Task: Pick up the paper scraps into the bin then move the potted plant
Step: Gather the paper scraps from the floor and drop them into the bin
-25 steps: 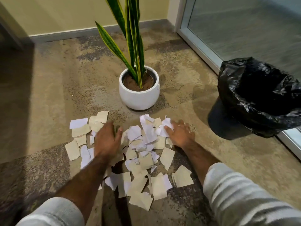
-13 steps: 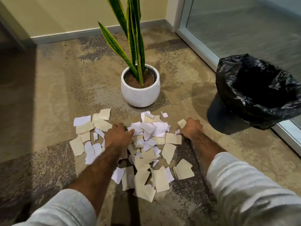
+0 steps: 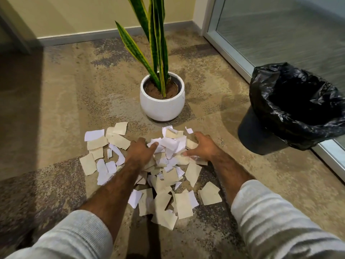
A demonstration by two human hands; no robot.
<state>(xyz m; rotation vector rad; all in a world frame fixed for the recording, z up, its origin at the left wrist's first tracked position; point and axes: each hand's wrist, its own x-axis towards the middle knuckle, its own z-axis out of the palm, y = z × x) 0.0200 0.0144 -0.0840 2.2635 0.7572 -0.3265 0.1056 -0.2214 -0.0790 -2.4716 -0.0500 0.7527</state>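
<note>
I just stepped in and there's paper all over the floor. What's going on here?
A person is crouched over a spread of torn paper scraps on the carpet. The left hand and right hand press in from either side of a bunched heap, fingers curled around it, nothing lifted yet. Many scraps lie loose to the left and nearer the person. The bin, lined with a black bag, stands to the right. The potted plant stands just beyond the scraps, untouched.
</note>
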